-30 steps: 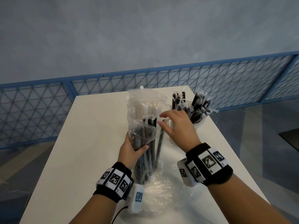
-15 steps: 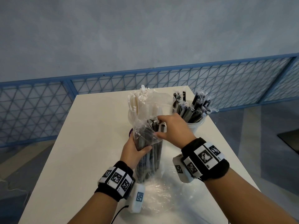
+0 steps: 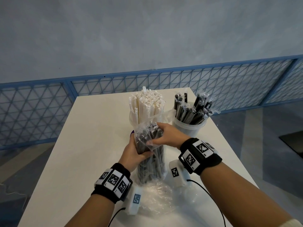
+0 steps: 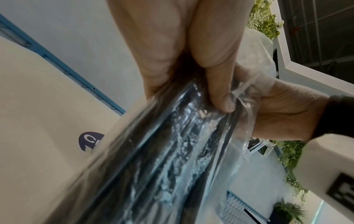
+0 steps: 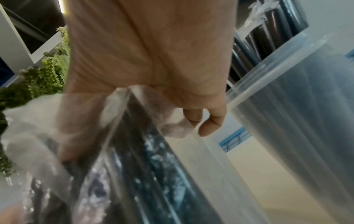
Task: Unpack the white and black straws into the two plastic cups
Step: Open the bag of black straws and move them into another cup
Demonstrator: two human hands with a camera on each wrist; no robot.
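**Almost no readable text**

A purple sticker (image 4: pixel 91 141) on the table (image 4: pixel 38 106) carries white characters, half hidden behind the bag (image 4: pixel 153 159); they cannot be read. The wristbands (image 3: pixel 113 181) bear black-and-white square code markers, with tiny digits beneath them too small to read.

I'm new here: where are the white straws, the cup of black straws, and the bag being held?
white straws (image 3: pixel 148 102), head view, top ends.
cup (image 3: pixel 188 128), head view, front wall.
bag (image 3: pixel 144 135), head view, upper part.

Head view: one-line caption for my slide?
Both hands, left hand and right hand, grip a bag of black straws before the two filled cups.
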